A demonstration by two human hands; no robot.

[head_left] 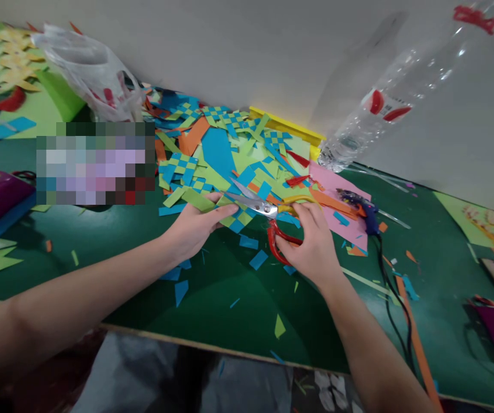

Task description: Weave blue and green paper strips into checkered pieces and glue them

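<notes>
Clock face centred on the scissors (268, 210): parted blades, handle loops gripped by our right hand (313, 241). Woven paper piece (240, 220): 8 o'clock, pinched in our left hand (198, 222), near the blades. Paper pile (218, 150): 11 o'clock, on the table (234, 281). Glue gun (371, 219): 3 o'clock. Step, we judge: trimming paper; the next cut calls for a steady pinch, clear of the blades.

Low passage at counter (238, 324) front between forearms (113, 291), over flat scraps (280, 326). Paper heap (218, 152) blocks middle; bottle (402, 94), blue tool (371, 219), cord (380, 258) obstruct right.
</notes>
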